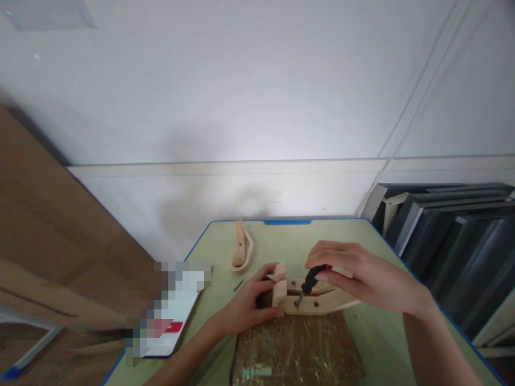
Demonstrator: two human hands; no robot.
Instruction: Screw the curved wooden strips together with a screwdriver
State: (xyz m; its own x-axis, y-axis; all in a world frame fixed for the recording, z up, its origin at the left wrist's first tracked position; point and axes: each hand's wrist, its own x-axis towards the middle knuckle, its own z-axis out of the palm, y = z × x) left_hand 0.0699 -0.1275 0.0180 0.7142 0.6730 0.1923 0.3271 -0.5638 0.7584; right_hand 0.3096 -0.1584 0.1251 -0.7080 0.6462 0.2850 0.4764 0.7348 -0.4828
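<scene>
My right hand [346,271] is closed round the black handle of a screwdriver [309,281], held at a slant. Its metal tip points down into a hole near the left end of a pale wooden piece [332,305] with a curled end and drilled holes. With fingers and thumb on that curled end, my left hand [261,297] grips the piece from the left. Under it lies a worn brown board [298,348]. A similar curved wooden piece [241,249] rests farther back on the table, apart from both hands.
A thin dark rod [238,286] lies left of my left hand. At the table's left edge is a phone or tablet [177,311], partly blurred out. The green table [322,236] has a blue edge. Dark panels [450,230] lean at the right; brown cardboard [60,214] stands left.
</scene>
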